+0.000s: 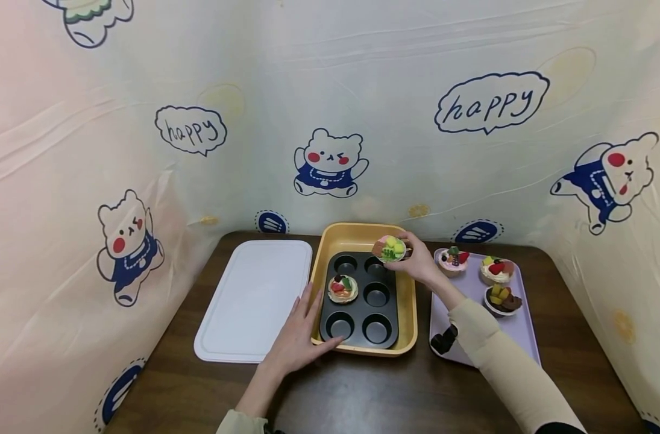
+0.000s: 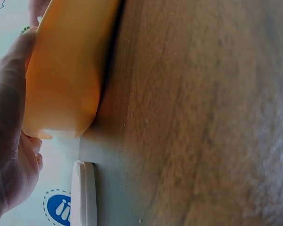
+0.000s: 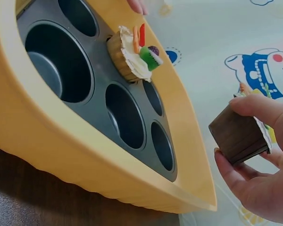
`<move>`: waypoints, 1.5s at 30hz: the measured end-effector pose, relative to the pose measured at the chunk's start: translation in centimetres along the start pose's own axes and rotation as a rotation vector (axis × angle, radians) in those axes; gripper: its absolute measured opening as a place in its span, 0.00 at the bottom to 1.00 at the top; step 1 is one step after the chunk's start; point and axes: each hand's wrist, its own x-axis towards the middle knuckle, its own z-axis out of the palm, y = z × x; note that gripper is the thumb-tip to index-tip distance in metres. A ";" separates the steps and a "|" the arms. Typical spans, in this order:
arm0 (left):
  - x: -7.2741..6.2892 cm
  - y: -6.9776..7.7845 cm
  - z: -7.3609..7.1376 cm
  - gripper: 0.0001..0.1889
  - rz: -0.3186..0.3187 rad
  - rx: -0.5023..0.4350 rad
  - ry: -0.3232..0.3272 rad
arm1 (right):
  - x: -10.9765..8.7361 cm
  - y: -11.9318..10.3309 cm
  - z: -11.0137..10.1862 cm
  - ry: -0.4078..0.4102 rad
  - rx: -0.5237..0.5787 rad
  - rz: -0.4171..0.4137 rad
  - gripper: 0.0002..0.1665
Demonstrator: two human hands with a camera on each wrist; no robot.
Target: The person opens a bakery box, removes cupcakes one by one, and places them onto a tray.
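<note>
My right hand (image 1: 421, 263) pinches a toy cupcake (image 1: 389, 249) by its sides, over the back right part of the dark muffin pan (image 1: 358, 301). Its brown cup (image 3: 238, 136) shows in the right wrist view, tilted and above the pan; yellow and green pieces top it. Another cupcake (image 1: 343, 289), with cream and fruit, sits in the pan's middle left well. The pan lies inside a yellow tray (image 1: 411, 319). Spread fingers of my left hand (image 1: 296, 343) rest at that tray's front left corner, the thumb along its front rim.
Left of the yellow tray lies a white board (image 1: 254, 298). A lilac tray (image 1: 519, 337) on the right carries three cupcakes, including a chocolate one (image 1: 501, 299); my right forearm passes over it. Behind the wooden table (image 1: 373, 392) hangs a printed curtain (image 1: 254, 72).
</note>
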 end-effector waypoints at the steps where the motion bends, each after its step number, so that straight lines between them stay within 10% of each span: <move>1: 0.0 0.0 0.0 0.63 0.000 -0.002 0.000 | -0.2 -0.1 -0.1 0.004 0.003 0.006 0.44; 45: 0.0 0.0 0.0 0.63 -0.002 0.009 -0.003 | -7.8 4.4 -5.9 0.129 -0.083 0.080 0.44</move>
